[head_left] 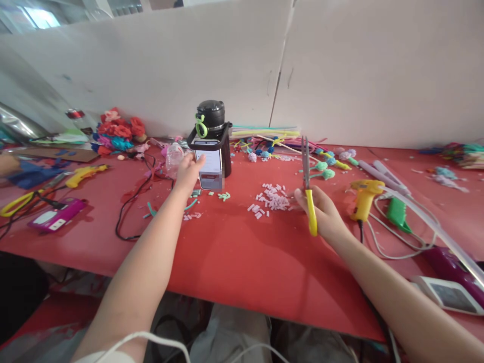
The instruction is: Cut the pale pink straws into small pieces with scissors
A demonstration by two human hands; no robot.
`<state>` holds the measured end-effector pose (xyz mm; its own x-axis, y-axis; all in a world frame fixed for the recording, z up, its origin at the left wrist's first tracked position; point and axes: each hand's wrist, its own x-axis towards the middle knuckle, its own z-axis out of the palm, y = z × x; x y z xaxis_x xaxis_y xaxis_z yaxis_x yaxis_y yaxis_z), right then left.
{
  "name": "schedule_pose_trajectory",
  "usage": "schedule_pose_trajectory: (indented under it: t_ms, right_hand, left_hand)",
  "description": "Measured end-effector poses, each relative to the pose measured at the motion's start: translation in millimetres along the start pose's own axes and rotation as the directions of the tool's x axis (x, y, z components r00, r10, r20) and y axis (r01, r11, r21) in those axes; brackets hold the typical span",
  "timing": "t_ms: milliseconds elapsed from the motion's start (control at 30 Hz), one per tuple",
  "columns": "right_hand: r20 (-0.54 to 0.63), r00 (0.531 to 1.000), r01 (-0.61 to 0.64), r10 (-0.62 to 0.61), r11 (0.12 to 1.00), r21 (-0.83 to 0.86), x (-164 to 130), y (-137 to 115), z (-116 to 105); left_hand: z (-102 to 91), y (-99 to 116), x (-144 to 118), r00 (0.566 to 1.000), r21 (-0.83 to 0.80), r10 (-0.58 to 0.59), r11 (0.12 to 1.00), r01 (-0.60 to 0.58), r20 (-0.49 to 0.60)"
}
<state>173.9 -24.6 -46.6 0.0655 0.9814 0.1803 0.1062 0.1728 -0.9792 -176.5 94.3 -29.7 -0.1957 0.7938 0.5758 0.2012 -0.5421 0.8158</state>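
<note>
My left hand [188, 174] is at the left edge of a phone [210, 164] with a lit screen. Its thumb lies on the screen, and the other fingers are partly hidden. The phone stands upright against a black bottle [212, 116], under the bottle's dark carrying loop. In my right hand [323, 209] is a pair of scissors [307, 171] with yellow handles, blades pointing up and nearly together. Beside that hand, small pale pink cut pieces [275, 197] lie in a loose pile on the red table [234, 252]. A few green pieces [224, 195] lie below the phone.
A yellow glue gun [366, 196] stands at the right near a green object [398, 214] and white cable. Another yellow glue gun [85, 174] and a purple box [56, 214] lie left. Fuzzy craft stems [264, 133] and red flowers [117, 128] line the back. Another person's hand [8, 165] shows far left.
</note>
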Motion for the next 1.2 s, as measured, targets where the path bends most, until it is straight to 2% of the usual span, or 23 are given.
schedule_pose_trajectory:
  t_ms: [67, 133, 533, 933, 1200]
  right_hand:
    - [0.001, 1.000, -0.001, 0.001, 1.000, 0.000, 0.1, -0.7, 0.1]
    - [0.001, 1.000, 0.002, -0.002, 1.000, -0.003, 0.4, -1.3, 0.5]
    - [0.025, 1.000, 0.013, -0.013, 1.000, -0.015, 2.0, 6.3, -1.1]
    - [0.042, 0.999, 0.021, -0.019, 0.999, -0.045, 2.5, 10.9, -2.6]
    - [0.053, 0.998, 0.033, -0.030, 0.998, -0.052, 2.1, 11.1, -2.6]
  left_hand:
    - [-2.1, 1.3, -1.7, 0.994, -0.016, -0.067, 0.998, 0.068, 0.082]
    - [-3.2, 1.9, -2.5, 0.990, -0.019, -0.091, 0.995, 0.093, 0.112]
    - [4.1, 7.8, -2.6, 0.995, -0.029, -0.098, 0.995, 0.099, 0.033]
    - [3.8, 3.0, 2.8, 0.992, -0.013, -0.119, 0.993, 0.119, -0.051]
    - [-0.5, 9.8, -2.4, 0.987, -0.050, -0.129, 0.990, 0.134, 0.098]
